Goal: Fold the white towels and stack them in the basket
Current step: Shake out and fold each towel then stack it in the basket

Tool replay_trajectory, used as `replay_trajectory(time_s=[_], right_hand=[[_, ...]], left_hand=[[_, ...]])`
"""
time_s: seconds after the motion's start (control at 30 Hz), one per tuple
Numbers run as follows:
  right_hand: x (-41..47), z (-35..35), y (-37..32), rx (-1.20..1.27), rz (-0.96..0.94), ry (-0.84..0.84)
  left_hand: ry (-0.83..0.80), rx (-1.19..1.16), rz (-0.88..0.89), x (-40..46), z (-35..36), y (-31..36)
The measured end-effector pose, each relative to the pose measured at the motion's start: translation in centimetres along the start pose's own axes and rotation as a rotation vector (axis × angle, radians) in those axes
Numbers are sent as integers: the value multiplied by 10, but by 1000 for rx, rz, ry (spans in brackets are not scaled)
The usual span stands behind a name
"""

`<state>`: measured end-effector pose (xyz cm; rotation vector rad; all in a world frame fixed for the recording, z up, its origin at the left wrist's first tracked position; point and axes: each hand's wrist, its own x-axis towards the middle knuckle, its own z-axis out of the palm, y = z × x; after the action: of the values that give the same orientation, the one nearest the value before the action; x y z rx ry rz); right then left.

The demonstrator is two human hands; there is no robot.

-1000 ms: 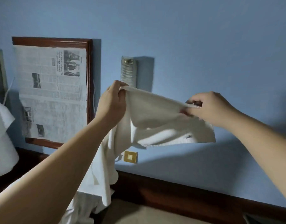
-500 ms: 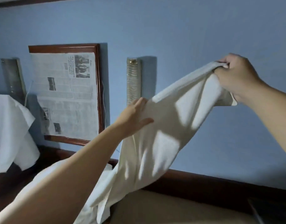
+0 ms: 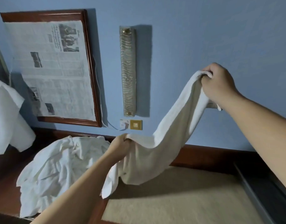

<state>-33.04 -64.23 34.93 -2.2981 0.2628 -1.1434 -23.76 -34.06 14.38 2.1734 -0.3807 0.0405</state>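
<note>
Both the left hand [image 3: 121, 143] and the right hand [image 3: 220, 84] grip the white towel [image 3: 168, 135], which sags between them. Uneven corners would likely skew the fold.

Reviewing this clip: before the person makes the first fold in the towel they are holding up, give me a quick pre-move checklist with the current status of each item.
1. Right hand grips one end of the towel: ok, fingers curled round the bunched end.
2. Left hand grips the other end: ok, edge pinched, held lower than the right.
3. Towel spread flat between the hands: not ok, it sags and is gathered into a narrow band.
4. Corners matched: cannot tell, the ends are bunched in the hands.
5. Held towel free of the pile of white towels: ok, it hangs beside the pile.
6. Basket ready to receive it: cannot tell, no basket in view.
</note>
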Motion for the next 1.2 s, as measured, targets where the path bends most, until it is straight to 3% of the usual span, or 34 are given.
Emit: replay_trajectory(time_s=[0.23,0.37,0.47,0.6,0.73,0.9,1.03,1.2], right_hand=[[-9,-10,-5,20,44,-97],[-41,-17,-38,612,236,-540],[-65,-14,-54,633,277,-776],[-87,-13,-58,397,127,-721],[-94,-34,-33,281,227,-675],[-102,-49,-1,228,301,-731],[-111,-51,7,155,248,-718],[-113,-70,30,147,291,-628]], left_hand=[[248,-166,526,-3,-93,195],[306,-189,650,-12,-117,264],[266,-111,680,-14,-108,278],[190,53,700,-12,-84,246],[172,94,560,-11,-76,178],[-120,299,387,-31,-56,98],[-150,262,349,-40,-25,53],[-159,32,110,-62,19,-12]])
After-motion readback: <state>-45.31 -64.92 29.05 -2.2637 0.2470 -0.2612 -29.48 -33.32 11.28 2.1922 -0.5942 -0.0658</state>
